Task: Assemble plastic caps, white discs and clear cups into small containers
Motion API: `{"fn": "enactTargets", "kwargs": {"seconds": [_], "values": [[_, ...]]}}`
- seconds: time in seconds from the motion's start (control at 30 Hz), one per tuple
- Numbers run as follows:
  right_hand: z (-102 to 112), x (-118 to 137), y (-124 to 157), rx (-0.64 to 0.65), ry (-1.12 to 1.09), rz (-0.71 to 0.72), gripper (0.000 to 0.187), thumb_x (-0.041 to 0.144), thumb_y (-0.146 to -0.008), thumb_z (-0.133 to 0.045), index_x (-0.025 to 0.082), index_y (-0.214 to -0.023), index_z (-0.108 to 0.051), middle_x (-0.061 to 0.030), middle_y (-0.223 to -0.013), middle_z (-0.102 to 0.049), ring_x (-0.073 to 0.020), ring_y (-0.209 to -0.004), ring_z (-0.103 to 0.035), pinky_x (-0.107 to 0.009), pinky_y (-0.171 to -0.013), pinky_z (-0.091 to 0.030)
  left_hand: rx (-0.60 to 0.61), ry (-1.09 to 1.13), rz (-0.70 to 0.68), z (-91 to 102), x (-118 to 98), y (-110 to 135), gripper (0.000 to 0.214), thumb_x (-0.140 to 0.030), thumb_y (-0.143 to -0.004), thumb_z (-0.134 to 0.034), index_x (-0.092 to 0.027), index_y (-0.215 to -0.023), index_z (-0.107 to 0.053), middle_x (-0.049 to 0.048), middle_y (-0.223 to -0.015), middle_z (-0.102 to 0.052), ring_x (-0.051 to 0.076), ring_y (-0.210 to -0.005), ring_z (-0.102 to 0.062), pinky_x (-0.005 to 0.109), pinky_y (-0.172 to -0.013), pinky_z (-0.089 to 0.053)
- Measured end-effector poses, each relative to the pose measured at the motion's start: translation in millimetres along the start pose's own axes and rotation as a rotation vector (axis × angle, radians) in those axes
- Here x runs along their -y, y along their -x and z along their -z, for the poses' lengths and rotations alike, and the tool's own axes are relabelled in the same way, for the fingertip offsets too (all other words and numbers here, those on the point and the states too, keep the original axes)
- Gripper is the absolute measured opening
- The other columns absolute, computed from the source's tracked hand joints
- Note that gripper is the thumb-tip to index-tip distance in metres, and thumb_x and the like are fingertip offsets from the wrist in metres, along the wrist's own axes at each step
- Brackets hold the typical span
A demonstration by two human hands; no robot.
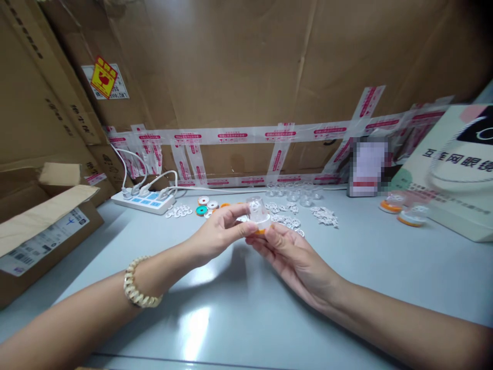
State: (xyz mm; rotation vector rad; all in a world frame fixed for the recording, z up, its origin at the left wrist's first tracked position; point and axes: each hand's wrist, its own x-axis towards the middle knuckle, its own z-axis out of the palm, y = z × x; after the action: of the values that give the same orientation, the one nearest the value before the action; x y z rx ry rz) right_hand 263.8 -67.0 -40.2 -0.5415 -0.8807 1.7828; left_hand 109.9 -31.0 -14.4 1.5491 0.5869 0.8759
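Observation:
Both my hands meet above the middle of the grey table [239,308]. Between them is a small clear plastic dome on an orange base [259,215]. My left hand [219,231] pinches its side with thumb and fingers; a beaded bracelet [136,290] is on that wrist. My right hand [287,254] holds the orange base from below with curled fingers. Behind the hands lie loose small white plastic parts [287,218], clear domes [296,194] and round orange, teal and white discs [206,204].
A white power strip [143,201] with plugged cables lies at the back left. An open cardboard box [38,231] sits at the left edge. Two assembled orange-based pieces [402,210] rest by a printed box [450,169] at right. Taped cardboard walls the back.

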Motion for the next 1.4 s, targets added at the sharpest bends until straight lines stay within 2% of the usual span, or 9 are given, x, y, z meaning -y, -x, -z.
{"fn": "enactTargets", "kwargs": {"seconds": [0.2,0.37,0.67,0.87,1.0,1.07,1.23,1.33,1.4], "values": [[0,-3,4,0.035,-0.025,-0.043,0.024,0.037,-0.073,-0.069,0.018,-0.086,-0.068,-0.0025,-0.085,-0.066,-0.0116,-0.084,-0.060,-0.027,-0.088,-0.044,0.094,0.030,0.019,2.8,0,2,0.032,-0.039,-0.076,-0.065,-0.016,-0.098,-0.066,0.0068,-0.091,-0.065,0.019,-0.085,-0.058,0.030,-0.079,-0.042],[-1,-4,8,0.079,-0.083,-0.059,0.023,0.035,-0.071,-0.071,0.017,-0.087,-0.068,-0.0021,-0.084,-0.066,-0.0112,-0.083,-0.059,-0.025,-0.086,-0.045,0.125,0.085,0.066,3.1,1,4,0.037,-0.039,-0.076,-0.065,-0.019,-0.107,-0.064,0.0066,-0.095,-0.066,0.018,-0.085,-0.058,0.030,-0.078,-0.042],[-3,-5,9,0.125,-0.133,-0.090,0.020,0.032,-0.070,-0.073,0.018,-0.083,-0.070,-0.0007,-0.079,-0.065,-0.0097,-0.079,-0.059,-0.023,-0.082,-0.045,0.216,0.214,0.076,1.4,3,5,0.037,-0.038,-0.075,-0.066,-0.020,-0.108,-0.065,0.0069,-0.096,-0.066,0.019,-0.088,-0.059,0.028,-0.077,-0.042],[2,-3,5,0.193,-0.028,-0.036,0.023,0.037,-0.073,-0.069,0.019,-0.087,-0.068,-0.0031,-0.084,-0.065,-0.0126,-0.082,-0.059,-0.028,-0.087,-0.044,0.165,0.080,0.045,3.7,-4,4,0.038,-0.039,-0.076,-0.065,-0.018,-0.107,-0.063,0.0046,-0.083,-0.065,0.016,-0.075,-0.058,0.028,-0.072,-0.044],[4,1,1,0.230,0.085,0.043,0.022,0.038,-0.077,-0.066,0.021,-0.090,-0.067,-0.0023,-0.089,-0.064,-0.0129,-0.086,-0.058,-0.030,-0.089,-0.043,0.092,-0.124,0.013,6.3,-13,2,0.032,-0.038,-0.075,-0.066,-0.018,-0.100,-0.066,0.0050,-0.091,-0.064,0.018,-0.089,-0.056,0.029,-0.078,-0.044],[4,1,-1,0.213,0.123,0.075,0.021,0.038,-0.077,-0.065,0.021,-0.089,-0.067,-0.0018,-0.089,-0.064,-0.0130,-0.087,-0.058,-0.030,-0.089,-0.043,0.033,-0.183,0.020,6.4,-13,2,0.029,-0.036,-0.074,-0.067,-0.017,-0.096,-0.066,0.0051,-0.093,-0.063,0.017,-0.088,-0.056,0.029,-0.078,-0.044],[4,-6,1,0.209,0.136,0.121,0.028,0.046,-0.084,-0.053,0.022,-0.092,-0.064,-0.0022,-0.084,-0.063,-0.0138,-0.083,-0.058,-0.032,-0.086,-0.043,-0.058,-0.150,0.004,-2.7,-9,3,0.027,-0.037,-0.073,-0.067,-0.014,-0.086,-0.065,0.0026,-0.079,-0.061,0.012,-0.066,-0.057,0.024,-0.062,-0.046],[3,-12,5,0.219,0.171,0.165,0.037,0.050,-0.088,-0.041,0.020,-0.091,-0.062,-0.0026,-0.080,-0.060,-0.0145,-0.079,-0.055,-0.031,-0.080,-0.042,-0.052,-0.097,-0.003,-13.3,-8,6,0.027,-0.039,-0.076,-0.063,-0.013,-0.080,-0.062,-0.0026,-0.059,-0.054,0.007,-0.048,-0.050,0.020,-0.048,-0.042],[1,-15,7,0.182,0.178,0.206,0.039,0.051,-0.089,-0.038,0.020,-0.086,-0.062,-0.0020,-0.077,-0.057,-0.0141,-0.075,-0.051,-0.029,-0.076,-0.040,-0.059,-0.060,-0.018,-20.2,-7,8,0.028,-0.040,-0.077,-0.062,-0.013,-0.075,-0.059,-0.0042,-0.053,-0.050,0.007,-0.043,-0.049,0.019,-0.045,-0.042]]}}
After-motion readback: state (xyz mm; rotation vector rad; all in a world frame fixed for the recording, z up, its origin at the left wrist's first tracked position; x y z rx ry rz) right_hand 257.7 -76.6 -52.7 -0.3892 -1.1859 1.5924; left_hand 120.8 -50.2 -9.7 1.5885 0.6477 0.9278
